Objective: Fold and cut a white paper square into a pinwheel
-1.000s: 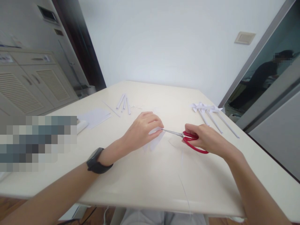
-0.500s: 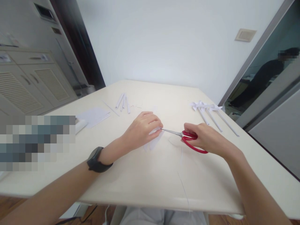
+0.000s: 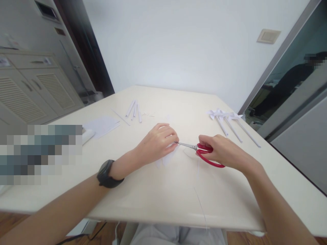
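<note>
With its fingers closed on a white piece of paper (image 3: pixel 168 158), my left hand (image 3: pixel 158 143) rests low over the middle of the table. Much of the paper is covered by the hand. My right hand (image 3: pixel 221 148) grips red-handled scissors (image 3: pixel 208 160), whose blades point left. The blade tips meet the paper at my left fingertips, and the blades look nearly closed. Thin white paper strips (image 3: pixel 198 199) lie on the table below the scissors.
White paper pinwheels on sticks (image 3: pixel 227 119) lie at the right. Several rolled paper tubes (image 3: pixel 134 110) and small scraps (image 3: pixel 149 114) sit toward the back, left of centre. A stack of paper (image 3: pixel 102 126) lies at the left. Beyond the doorway is a person (image 3: pixel 286 85) in dark clothing.
My left fingers have drawn closer together over the paper, and less of it shows. The scissors and right hand have shifted slightly left. The strips on the table stay put.
</note>
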`<state>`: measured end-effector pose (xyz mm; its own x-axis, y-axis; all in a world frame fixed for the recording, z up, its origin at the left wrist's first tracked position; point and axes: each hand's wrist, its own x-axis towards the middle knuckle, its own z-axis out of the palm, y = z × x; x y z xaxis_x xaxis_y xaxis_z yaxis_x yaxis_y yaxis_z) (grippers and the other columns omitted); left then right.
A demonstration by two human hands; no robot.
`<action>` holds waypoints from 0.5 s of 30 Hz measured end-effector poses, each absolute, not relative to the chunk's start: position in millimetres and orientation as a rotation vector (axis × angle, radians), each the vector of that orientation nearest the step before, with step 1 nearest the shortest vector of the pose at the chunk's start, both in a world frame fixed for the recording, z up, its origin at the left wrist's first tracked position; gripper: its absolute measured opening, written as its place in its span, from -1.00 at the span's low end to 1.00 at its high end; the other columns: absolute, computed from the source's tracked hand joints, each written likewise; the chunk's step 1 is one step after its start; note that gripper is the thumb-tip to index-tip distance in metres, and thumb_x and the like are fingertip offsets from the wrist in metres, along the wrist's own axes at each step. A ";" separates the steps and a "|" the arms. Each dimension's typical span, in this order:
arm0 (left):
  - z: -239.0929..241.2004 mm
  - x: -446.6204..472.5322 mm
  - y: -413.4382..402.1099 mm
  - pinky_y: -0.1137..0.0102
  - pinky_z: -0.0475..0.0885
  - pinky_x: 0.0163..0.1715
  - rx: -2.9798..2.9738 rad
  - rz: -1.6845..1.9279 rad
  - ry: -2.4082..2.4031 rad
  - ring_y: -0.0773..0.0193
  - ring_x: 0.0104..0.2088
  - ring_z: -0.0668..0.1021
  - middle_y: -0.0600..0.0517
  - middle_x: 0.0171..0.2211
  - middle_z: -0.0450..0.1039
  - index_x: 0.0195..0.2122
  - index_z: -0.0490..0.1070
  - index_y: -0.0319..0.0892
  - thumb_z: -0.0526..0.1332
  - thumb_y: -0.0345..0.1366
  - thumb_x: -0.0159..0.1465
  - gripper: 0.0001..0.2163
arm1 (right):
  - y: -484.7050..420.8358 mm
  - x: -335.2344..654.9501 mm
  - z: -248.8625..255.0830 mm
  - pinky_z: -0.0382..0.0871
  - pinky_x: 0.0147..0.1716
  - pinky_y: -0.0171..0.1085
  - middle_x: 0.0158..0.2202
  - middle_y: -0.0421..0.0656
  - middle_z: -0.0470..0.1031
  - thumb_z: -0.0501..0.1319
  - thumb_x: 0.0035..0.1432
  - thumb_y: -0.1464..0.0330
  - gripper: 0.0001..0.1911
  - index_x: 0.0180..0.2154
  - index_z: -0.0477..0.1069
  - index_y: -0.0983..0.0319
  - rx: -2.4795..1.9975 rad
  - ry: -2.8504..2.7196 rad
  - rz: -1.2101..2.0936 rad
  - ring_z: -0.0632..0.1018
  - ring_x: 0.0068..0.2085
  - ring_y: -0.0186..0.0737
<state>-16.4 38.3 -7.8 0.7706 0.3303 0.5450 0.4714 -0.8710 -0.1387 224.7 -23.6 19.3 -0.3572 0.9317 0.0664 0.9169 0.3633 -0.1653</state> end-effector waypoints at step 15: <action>-2.6 -20.7 39.7 0.25 0.27 -0.01 -2.793 -0.976 -0.739 0.24 -0.22 0.48 0.01 -0.32 0.50 -0.33 0.44 -0.19 0.11 -0.39 0.24 -0.89 | -23.6 235.2 22.8 -0.02 -0.65 -0.36 -0.63 -0.30 0.22 0.09 0.11 0.32 -0.77 -0.51 0.07 0.18 -1.664 -2.434 0.184 0.20 -0.60 -0.37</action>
<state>-20.7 39.7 -2.6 0.6786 0.4133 0.6072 0.4724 -0.8786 0.0701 235.2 -23.6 22.8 -0.3533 0.9317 0.0841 0.9085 0.3632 -0.2065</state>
